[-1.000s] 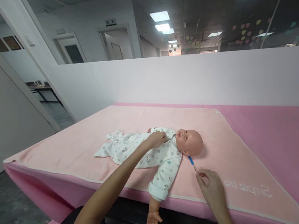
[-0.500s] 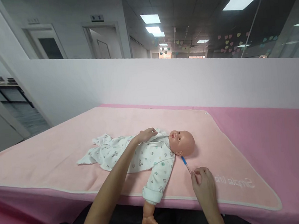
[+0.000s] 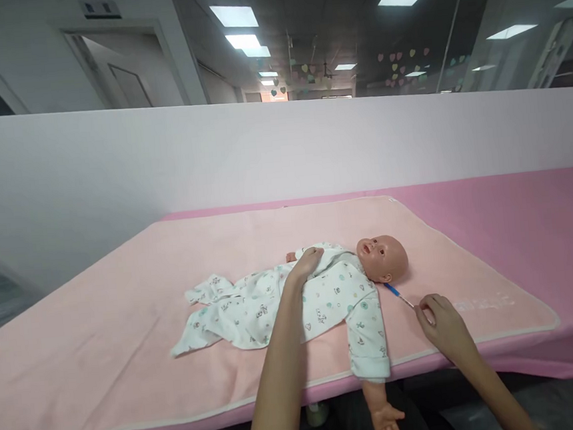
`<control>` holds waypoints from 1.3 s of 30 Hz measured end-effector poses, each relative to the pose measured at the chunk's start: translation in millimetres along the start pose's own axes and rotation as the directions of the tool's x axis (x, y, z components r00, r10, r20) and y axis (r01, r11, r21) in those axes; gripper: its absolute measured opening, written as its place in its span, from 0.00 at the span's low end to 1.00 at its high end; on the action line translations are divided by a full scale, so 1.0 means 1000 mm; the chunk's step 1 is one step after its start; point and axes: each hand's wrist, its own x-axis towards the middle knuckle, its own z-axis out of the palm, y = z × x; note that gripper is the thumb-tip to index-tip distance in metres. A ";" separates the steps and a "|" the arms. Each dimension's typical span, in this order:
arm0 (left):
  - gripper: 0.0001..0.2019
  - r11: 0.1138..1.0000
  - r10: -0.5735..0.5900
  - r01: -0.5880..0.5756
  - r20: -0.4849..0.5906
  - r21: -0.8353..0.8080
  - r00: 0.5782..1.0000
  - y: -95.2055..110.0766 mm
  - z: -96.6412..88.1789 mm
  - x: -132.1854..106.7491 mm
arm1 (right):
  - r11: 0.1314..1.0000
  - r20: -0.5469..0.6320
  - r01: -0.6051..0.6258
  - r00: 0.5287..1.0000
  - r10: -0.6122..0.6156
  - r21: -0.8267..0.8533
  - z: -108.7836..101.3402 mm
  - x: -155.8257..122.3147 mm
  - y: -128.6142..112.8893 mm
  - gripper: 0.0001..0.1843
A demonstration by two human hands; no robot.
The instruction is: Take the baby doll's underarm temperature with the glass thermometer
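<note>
A baby doll [image 3: 385, 257] lies on its back with its head to the right, dressed in a white patterned sleepsuit [image 3: 255, 311]. My left hand [image 3: 309, 262] rests on the doll's chest, its fingers curled onto the cloth by the suit's front opening; the fingertips are partly hidden. Between the thumb and fingers of my right hand [image 3: 440, 320] is the end of a thin blue-and-white stick [image 3: 400, 295] that looks like a thermometer. Its blue end points to the doll's neck and shoulder. One doll arm [image 3: 383, 420] hangs over the near table edge.
Under the doll lies a peach blanket [image 3: 129, 362] with a pale border, spread on a pink table cover [image 3: 534, 240]. A white partition wall [image 3: 261, 150] rises behind the table, with glass above it. My lap is below the near edge.
My view has turned, so the doll and hands appear further right. My left hand stays on the doll's chest, and my right hand still holds the thin stick near its neck.
</note>
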 end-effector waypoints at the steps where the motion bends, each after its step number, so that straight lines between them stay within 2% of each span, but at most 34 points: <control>1: 0.15 1.000 -0.015 0.015 -0.008 -0.014 1.000 0.002 0.000 -0.001 | 1.000 0.011 -0.004 1.000 0.004 -0.005 -0.001 0.000 0.000 0.11; 4: 0.13 0.996 -0.064 0.062 -0.039 -0.060 0.997 0.006 -0.002 -0.005 | 1.000 0.039 -0.013 0.999 0.014 -0.012 -0.004 -0.002 0.000 0.09; 11: 0.13 0.991 -0.101 0.095 -0.057 -0.098 0.993 0.003 0.000 -0.004 | 0.999 0.121 -0.005 0.993 0.010 -0.042 -0.009 -0.003 -0.001 0.04; 17: 0.13 0.982 -0.167 0.164 -0.022 -0.095 0.986 0.008 0.002 -0.003 | 0.999 0.127 -0.035 0.991 0.038 -0.023 -0.011 -0.003 0.001 0.06; 21: 0.11 0.975 -0.203 0.204 0.016 -0.091 0.979 0.013 -0.004 -0.002 | 0.997 0.143 -0.067 0.988 0.060 0.045 -0.011 -0.005 0.008 0.10; 24: 0.09 0.960 -0.243 0.255 0.108 -0.112 0.964 0.016 -0.012 -0.002 | 0.992 0.189 -0.083 0.980 0.063 0.095 -0.015 -0.008 0.015 0.14; 28: 0.09 0.924 -0.289 0.351 0.323 -0.153 0.901 0.025 -0.027 0.002 | 0.977 0.274 -0.121 0.959 0.070 0.177 -0.036 -0.003 0.032 0.18; 31: 0.08 0.920 -0.327 0.387 0.427 -0.059 0.843 0.035 -0.040 0.011 | 0.972 0.307 -0.083 0.952 0.013 0.219 -0.059 0.018 0.046 0.20; 34: 0.09 0.928 -0.353 0.371 0.428 0.044 0.832 0.047 -0.052 0.022 | 0.980 0.234 -0.069 0.972 0.023 0.188 -0.076 0.053 0.047 0.23; 37: 0.14 0.946 -0.323 0.270 0.457 0.178 0.829 0.058 -0.060 0.030 | 0.960 0.245 -0.046 0.969 -0.024 0.277 -0.087 0.096 0.023 0.24; 38: 0.15 0.949 -0.302 0.211 0.471 0.236 0.829 0.061 -0.062 0.032 | 0.952 0.223 -0.041 0.974 -0.029 0.303 -0.088 0.110 0.012 0.23; 39: 0.16 0.948 -0.271 0.145 0.476 0.284 0.837 0.064 -0.063 0.033 | 0.948 0.263 -0.040 0.964 -0.048 0.317 -0.087 0.124 -0.001 0.20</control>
